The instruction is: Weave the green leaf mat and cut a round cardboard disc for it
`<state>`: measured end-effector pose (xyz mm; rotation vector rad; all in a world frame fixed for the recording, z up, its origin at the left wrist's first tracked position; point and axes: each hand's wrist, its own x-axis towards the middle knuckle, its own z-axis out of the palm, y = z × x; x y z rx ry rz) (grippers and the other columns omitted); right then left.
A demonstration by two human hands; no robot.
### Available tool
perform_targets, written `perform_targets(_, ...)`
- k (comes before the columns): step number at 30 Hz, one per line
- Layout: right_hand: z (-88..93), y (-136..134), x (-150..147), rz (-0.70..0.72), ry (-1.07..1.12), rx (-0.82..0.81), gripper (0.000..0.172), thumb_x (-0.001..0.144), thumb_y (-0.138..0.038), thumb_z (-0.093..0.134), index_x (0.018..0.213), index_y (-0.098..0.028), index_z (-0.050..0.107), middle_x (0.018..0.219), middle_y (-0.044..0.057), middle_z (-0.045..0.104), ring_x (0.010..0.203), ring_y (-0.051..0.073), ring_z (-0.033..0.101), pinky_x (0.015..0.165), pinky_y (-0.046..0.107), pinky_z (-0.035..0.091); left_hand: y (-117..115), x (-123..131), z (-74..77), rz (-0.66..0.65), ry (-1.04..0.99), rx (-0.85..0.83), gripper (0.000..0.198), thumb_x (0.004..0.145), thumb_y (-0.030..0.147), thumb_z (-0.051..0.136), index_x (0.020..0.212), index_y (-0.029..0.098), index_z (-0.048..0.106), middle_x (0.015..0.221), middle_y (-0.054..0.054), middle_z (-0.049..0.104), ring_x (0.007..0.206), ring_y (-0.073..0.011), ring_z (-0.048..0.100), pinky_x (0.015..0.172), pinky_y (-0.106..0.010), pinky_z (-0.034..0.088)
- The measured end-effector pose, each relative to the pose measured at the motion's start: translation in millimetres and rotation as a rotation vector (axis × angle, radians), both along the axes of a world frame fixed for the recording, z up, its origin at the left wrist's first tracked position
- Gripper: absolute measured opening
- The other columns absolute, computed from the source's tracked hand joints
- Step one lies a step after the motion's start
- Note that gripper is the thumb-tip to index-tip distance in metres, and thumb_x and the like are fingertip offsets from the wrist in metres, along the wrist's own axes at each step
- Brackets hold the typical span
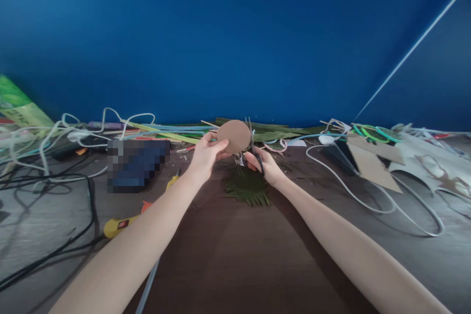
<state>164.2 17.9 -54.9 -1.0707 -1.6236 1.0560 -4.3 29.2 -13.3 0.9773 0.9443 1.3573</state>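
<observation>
My left hand point(206, 154) pinches a round brown cardboard disc point(233, 136), held upright above the dark table. To the right of the disc, my right hand point(264, 166) is closed on the handles of a pair of scissors point(253, 143). The scissor blades point upward and stand against the disc's right edge. Just below both hands a green fringed leaf piece point(247, 187) lies flat on the table.
A yellow glue gun point(121, 223) lies at the left beside black cables point(55, 196). White cords point(368, 196) loop at the right near cardboard pieces point(373, 164). Green strips and coloured straws point(176, 131) line the back edge under the blue wall.
</observation>
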Motion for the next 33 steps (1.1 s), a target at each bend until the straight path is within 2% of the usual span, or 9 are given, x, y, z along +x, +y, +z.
perform_targets(10, 0.8, 1.3, 3.1, -0.081, -0.071, -0.014, 0.053, 0.067, -0.071, 0.053, 0.062, -0.02, 0.039, 0.049, -0.004, 0.043, 0.047, 0.009, 0.038, 0.047, 0.024, 0.027, 0.2, 0.2, 0.7, 0.006, -0.003, -0.002, 0.025, 0.061, 0.014, 0.069, 0.068, 0.018, 0.046, 0.062, 0.0, 0.065, 0.055, -0.0137, 0.062, 0.055, -0.026, 0.053)
perform_targets(15, -4.1, 4.8, 5.8, -0.114, -0.127, -0.001, 0.053, 0.068, -0.072, 0.051, 0.06, -0.02, 0.04, 0.046, -0.002, 0.046, 0.046, 0.01, 0.041, 0.047, 0.025, 0.03, 0.6, 0.0, 0.1, -0.004, -0.028, -0.011, 0.024, 0.062, 0.013, 0.069, 0.068, 0.017, 0.046, 0.064, 0.0, 0.066, 0.058, -0.0142, 0.063, 0.057, -0.027, 0.054)
perform_targets(22, -0.2, 4.1, 3.4, -0.132, -0.157, 0.008, 0.052, 0.066, -0.071, 0.052, 0.056, -0.021, 0.043, 0.041, -0.002, 0.044, 0.041, 0.01, 0.039, 0.045, 0.026, 0.029, 2.2, -0.5, -2.0, -0.026, -0.054, -0.03, 0.026, 0.06, 0.012, 0.07, 0.068, 0.017, 0.046, 0.067, 0.0, 0.067, 0.061, -0.0151, 0.065, 0.058, -0.027, 0.055)
perform_targets(28, 1.9, 2.8, 2.6, -0.12, -0.03, 0.024, 0.055, 0.065, -0.075, 0.051, 0.056, -0.023, 0.038, 0.039, -0.003, 0.042, 0.04, 0.01, 0.037, 0.044, 0.026, 0.029, 5.4, -2.6, -3.7, -0.03, -0.099, -0.055, 0.013, 0.066, 0.014, 0.066, 0.074, 0.017, 0.055, 0.066, 0.0, 0.067, 0.058, -0.0134, 0.065, 0.054, -0.024, 0.053)
perform_targets(33, -4.0, 6.2, 5.5, -0.186, 0.128, 0.064, 0.053, 0.076, -0.07, 0.044, 0.056, -0.021, 0.04, 0.04, -0.004, 0.042, 0.041, 0.009, 0.037, 0.047, 0.026, 0.031, 6.5, -3.4, -1.9, 0.004, -0.146, -0.131, 0.008, 0.072, 0.014, 0.059, 0.079, 0.017, 0.06, 0.063, -0.002, 0.068, 0.054, -0.0132, 0.063, 0.052, -0.024, 0.051)
